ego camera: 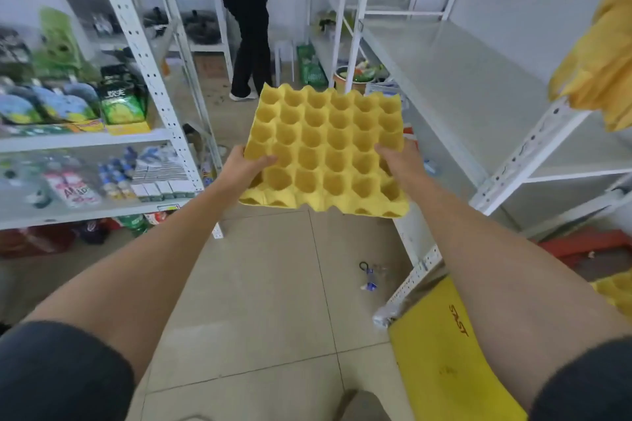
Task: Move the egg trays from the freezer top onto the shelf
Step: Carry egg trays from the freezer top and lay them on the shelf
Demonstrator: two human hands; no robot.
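Observation:
I hold a yellow moulded egg tray (325, 147) out in front of me, over the aisle floor, roughly level with its cups facing up. My left hand (244, 166) grips its left edge and my right hand (398, 161) grips its right edge. More yellow egg trays (598, 58) lie on the upper right shelf at the frame's right edge, and a corner of another yellow tray (615, 290) shows at the lower right. The white metal shelf (478, 85) on my right has bare boards.
A stocked white shelf (102, 140) with bags and bottles stands on the left. A person in black (246, 27) stands at the far end of the aisle. A yellow panel (444, 352) leans at the lower right. Small litter (369, 277) lies on the tiled floor.

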